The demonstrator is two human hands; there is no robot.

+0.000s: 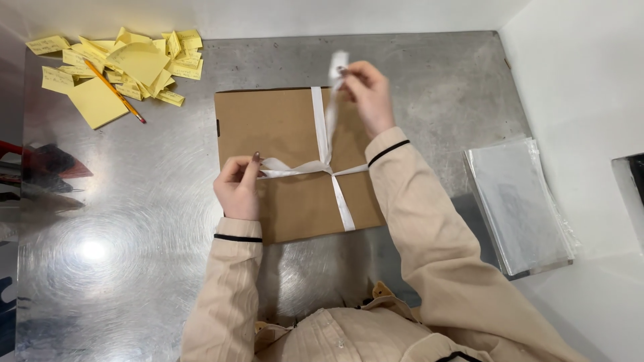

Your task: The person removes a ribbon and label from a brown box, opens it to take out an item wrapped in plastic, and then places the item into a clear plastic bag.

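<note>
A flat brown cardboard box [282, 134] lies on a metal table [134, 221], wrapped crosswise by a white ribbon [320, 127]. My left hand [238, 188] pinches one ribbon end at the box's left side, near the crossing. Over the box's far edge, my right hand [367, 94] holds the other ribbon end pulled up and away; that end is blurred. Both ends meet at a knot near the box's middle.
A heap of yellow sticky notes [127, 64] with a pencil [114, 90] on it sits at the far left. A stack of clear plastic sleeves [520, 208] lies at the right. White walls bound the table at back and right. Dark red objects [40, 167] sit at the left edge.
</note>
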